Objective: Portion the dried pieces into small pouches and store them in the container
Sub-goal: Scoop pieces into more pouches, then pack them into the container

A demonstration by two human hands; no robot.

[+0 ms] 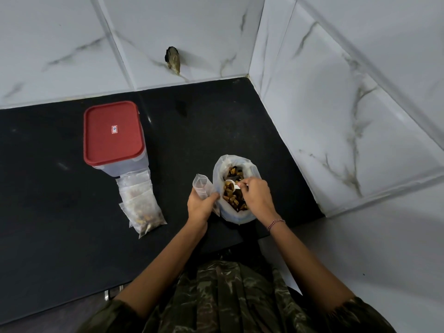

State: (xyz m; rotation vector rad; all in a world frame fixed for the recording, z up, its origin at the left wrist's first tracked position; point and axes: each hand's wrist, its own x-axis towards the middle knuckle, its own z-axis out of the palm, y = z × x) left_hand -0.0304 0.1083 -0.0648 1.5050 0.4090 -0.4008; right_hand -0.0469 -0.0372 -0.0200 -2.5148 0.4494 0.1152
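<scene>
Approx. mid-task, I'd say. My left grip [200, 205] is clenched round a small open pouch [203, 186], mouth up, just beside the big bag [234, 217] on the counter [48, 188]. The pouch looks empty or nearly so; can't tell for sure. My right grip [255, 194] pinches the handle of a white scoop [231, 183], its bowl down among the dried pieces [233, 200] inside the bag.

Done so far: several filled pouches [141, 205] lie stacked on the counter, right up against the front of the container [125, 168]; exact no. unclear.

Left to do: plenty of pieces remain in the bag, so more scoops & more pouches. The red lid [113, 133] is on and the filled pouches sit outside, so storing probably hasn't begun. Container's inside isn't visible.
</scene>
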